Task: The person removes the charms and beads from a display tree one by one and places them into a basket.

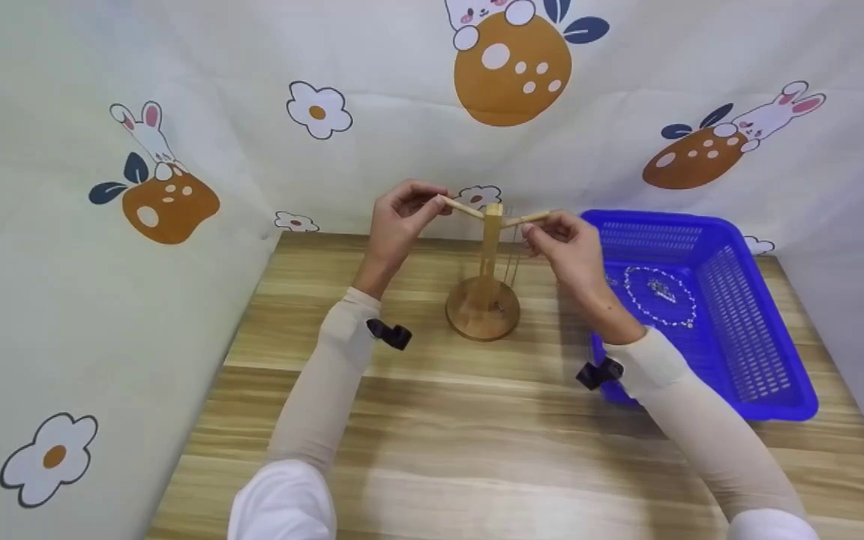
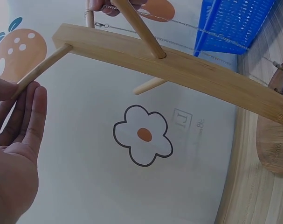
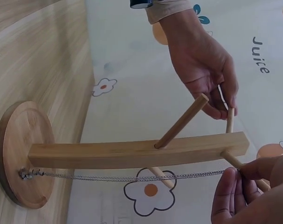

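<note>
A wooden jewelry stand (image 1: 490,255) with a round base and pegs stands upright on the table. My left hand (image 1: 404,217) pinches the end of its upper left peg (image 2: 41,70) between thumb and fingers. On the other side, my right hand (image 1: 568,247) has its thumb and fingers about the upper right peg (image 3: 232,159). A thin silver chain necklace (image 3: 132,178) runs from those right fingertips down to the base (image 3: 24,154), where its lower end lies bunched. Exactly how the chain sits on the peg is hidden by the fingers.
A blue plastic basket (image 1: 766,330) stands to the right, beneath my right forearm. A beaded necklace (image 1: 691,304) and a small heap of jewelry (image 1: 661,290) lie in it. Behind the wood-grain table (image 1: 469,465) hangs a printed cloth (image 1: 394,45).
</note>
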Action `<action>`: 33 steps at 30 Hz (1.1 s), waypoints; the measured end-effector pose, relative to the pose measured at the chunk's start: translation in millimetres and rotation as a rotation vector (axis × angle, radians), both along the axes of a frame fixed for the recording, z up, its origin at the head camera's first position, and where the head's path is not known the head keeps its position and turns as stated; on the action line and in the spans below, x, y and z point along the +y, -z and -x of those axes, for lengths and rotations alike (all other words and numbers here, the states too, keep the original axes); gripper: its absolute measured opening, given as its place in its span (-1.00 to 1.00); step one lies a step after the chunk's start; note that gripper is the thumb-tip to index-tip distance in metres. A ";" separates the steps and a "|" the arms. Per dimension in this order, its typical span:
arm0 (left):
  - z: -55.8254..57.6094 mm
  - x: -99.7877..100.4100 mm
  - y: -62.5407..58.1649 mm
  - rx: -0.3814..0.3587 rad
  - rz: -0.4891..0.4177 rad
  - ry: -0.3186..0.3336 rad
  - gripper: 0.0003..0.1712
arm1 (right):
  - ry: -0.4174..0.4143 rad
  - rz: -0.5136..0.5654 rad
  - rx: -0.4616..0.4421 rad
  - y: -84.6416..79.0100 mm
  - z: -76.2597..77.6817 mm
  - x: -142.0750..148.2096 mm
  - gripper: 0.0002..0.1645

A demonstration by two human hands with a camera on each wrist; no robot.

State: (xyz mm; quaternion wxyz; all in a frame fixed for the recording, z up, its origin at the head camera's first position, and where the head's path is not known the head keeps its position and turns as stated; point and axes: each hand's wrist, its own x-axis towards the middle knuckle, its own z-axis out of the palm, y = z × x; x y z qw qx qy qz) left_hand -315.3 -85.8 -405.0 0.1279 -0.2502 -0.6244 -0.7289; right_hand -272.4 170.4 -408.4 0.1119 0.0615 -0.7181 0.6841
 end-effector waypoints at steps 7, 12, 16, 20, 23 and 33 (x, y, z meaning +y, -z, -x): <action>-0.1 -0.5 -0.1 0.003 0.012 -0.009 -0.87 | 0.025 0.041 0.010 -3.8 -1.2 4.2 -0.86; 0.0 -0.1 -0.1 -0.002 0.011 -0.009 -0.87 | 0.030 0.050 0.020 -4.1 -0.9 6.7 -0.83; -0.4 0.0 -0.4 -0.001 0.016 -0.011 -0.86 | 0.040 0.058 0.025 -4.2 -0.5 10.4 -0.84; -0.3 -0.4 0.5 0.001 0.017 -0.016 -0.86 | 0.052 0.068 0.036 -5.9 -1.7 14.3 -0.87; -1.1 -0.7 0.8 0.009 0.024 -0.022 -0.86 | 0.060 0.073 0.043 -7.8 -2.5 17.0 -0.89; -0.7 0.1 0.0 0.018 0.008 -0.015 -0.86 | 0.065 0.084 0.110 -16.4 -2.4 24.1 -0.89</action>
